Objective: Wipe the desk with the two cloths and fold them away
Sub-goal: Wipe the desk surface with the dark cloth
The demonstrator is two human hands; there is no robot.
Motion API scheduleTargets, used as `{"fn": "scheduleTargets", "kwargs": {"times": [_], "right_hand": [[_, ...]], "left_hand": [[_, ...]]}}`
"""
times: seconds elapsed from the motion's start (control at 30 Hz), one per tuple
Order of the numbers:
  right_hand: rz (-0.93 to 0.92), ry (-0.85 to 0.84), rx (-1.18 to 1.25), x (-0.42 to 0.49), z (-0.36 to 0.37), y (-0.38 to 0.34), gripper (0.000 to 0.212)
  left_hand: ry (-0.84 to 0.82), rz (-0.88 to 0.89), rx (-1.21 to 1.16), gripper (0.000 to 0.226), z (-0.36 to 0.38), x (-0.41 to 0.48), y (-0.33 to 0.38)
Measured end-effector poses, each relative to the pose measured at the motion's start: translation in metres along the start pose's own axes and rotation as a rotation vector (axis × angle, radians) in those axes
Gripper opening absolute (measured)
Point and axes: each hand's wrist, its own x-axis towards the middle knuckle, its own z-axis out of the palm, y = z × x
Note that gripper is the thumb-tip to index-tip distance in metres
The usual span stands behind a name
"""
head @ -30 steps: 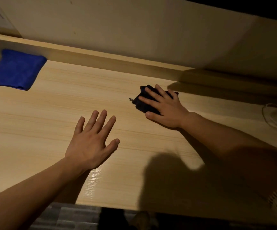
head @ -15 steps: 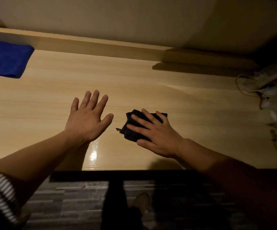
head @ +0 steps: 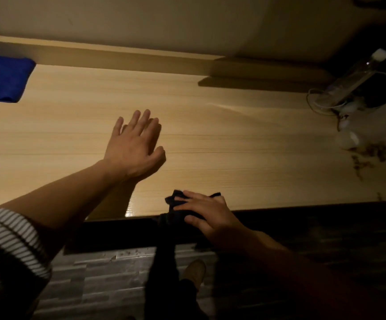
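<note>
My right hand [head: 207, 214] presses a small dark cloth [head: 175, 211] at the front edge of the light wooden desk [head: 233, 139]; the cloth bunches under my fingers and partly hangs over the edge. My left hand [head: 134, 146] lies flat on the desk's middle, fingers spread, holding nothing. A folded blue cloth [head: 1, 78] rests at the back left corner, far from both hands.
A clear plastic bottle [head: 358, 75], a white cable [head: 319, 100] and small white objects sit at the desk's right end, with brown crumbs [head: 372, 155] scattered near them. A raised wooden ledge [head: 118, 56] runs along the back. Below the desk, my shoe [head: 194, 271] shows on the floor.
My right hand has dragged the dark cloth from the desk's middle back toward me to the front edge. My left hand stayed flat on the desk. The view tilted down.
</note>
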Motion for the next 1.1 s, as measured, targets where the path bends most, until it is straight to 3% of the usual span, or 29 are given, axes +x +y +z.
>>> {"fn": "scheduleTargets", "kwargs": {"times": [0.1,0.3,0.4,0.57,0.7,0.8,1.1], "right_hand": [[0.144,-0.073,0.351,-0.002,-0.019,-0.005,0.033],[0.189,0.139,0.390,0.057,-0.098,0.011,0.025],[0.151,0.215,0.252,0.112,-0.139,0.035,0.029],[0.061,0.269,-0.199,0.218,-0.184,0.090,0.033],[0.066,0.133,-0.491,0.274,-0.192,0.129,0.040],[0.055,0.002,-0.559,0.283,-0.186,0.150,0.051],[-0.119,-0.078,-0.644,0.226,-0.160,0.151,0.054]], "left_hand": [[0.001,0.007,-0.064,0.085,0.003,0.017,0.029],[-0.042,-0.058,-0.098,0.082,0.023,0.028,0.044],[-0.028,-0.071,-0.103,0.082,0.026,0.028,0.043],[-0.039,-0.080,-0.081,0.082,0.029,0.029,0.044],[-0.031,-0.092,-0.064,0.081,0.031,0.029,0.044],[-0.022,-0.086,-0.059,0.080,0.033,0.029,0.044],[-0.041,-0.091,-0.040,0.081,0.034,0.029,0.045]]}}
